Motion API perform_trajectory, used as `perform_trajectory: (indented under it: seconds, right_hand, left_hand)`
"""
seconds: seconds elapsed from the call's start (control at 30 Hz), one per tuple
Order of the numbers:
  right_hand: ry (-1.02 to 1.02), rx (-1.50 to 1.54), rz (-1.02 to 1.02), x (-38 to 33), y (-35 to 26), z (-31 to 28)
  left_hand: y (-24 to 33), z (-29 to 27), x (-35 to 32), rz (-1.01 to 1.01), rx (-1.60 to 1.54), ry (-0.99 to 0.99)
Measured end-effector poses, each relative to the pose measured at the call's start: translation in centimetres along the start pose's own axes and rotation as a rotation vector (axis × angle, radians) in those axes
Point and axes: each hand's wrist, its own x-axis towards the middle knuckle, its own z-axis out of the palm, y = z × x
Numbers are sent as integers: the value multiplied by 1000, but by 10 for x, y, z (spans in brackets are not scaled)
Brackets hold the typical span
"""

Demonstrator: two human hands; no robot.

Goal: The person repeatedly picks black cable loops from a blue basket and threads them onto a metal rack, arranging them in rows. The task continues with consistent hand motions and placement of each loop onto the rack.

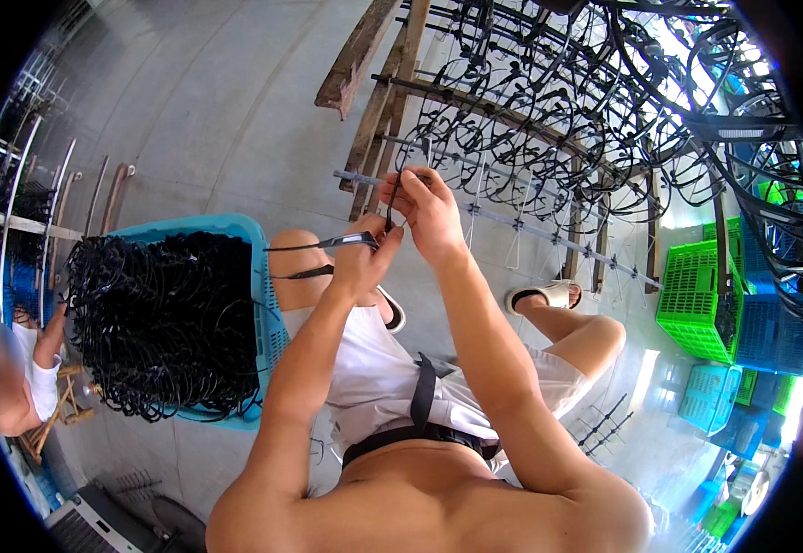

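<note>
In front of my lap, both hands are raised close together on a thin black band-like piece [351, 241] with a pale grey patch. My left hand [362, 267] is closed round it, and two of its slim ends stick out to the left over my knee. My right hand [431, 214], a little higher and to the right, pinches a narrow dark strip of it that runs up between the hands. The fingers partly hide where the parts meet. To my left stands a light blue basket [259, 276] heaped with similar thin black pieces [166, 323].
A wooden rack [365, 152] with metal rods [512, 221] rises ahead to the right, hung with many black looped pieces [549, 120]. Green crates [696, 304] and blue crates [775, 332] stand at far right. Another person [28, 378] sits at far left.
</note>
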Motion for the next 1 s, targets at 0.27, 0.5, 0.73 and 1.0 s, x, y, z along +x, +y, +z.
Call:
perform_trajectory:
  seconds: [0.27, 0.5, 0.73, 1.0]
  right_hand:
    - [49, -97, -83, -6, -1, -10]
    - [-129, -851, -464, -81, -12, -9]
    - [-537, -77, 523, -131, -48, -14]
    - [-124, 397, -37, -86, -138, -32]
  left_hand:
    - [37, -11, 5, -364, -121, -107]
    - [75, -17, -39, -93, -812, 109]
    - [114, -28, -49, -48, 35, -202]
    - [89, 20, -37, -200, -167, -130]
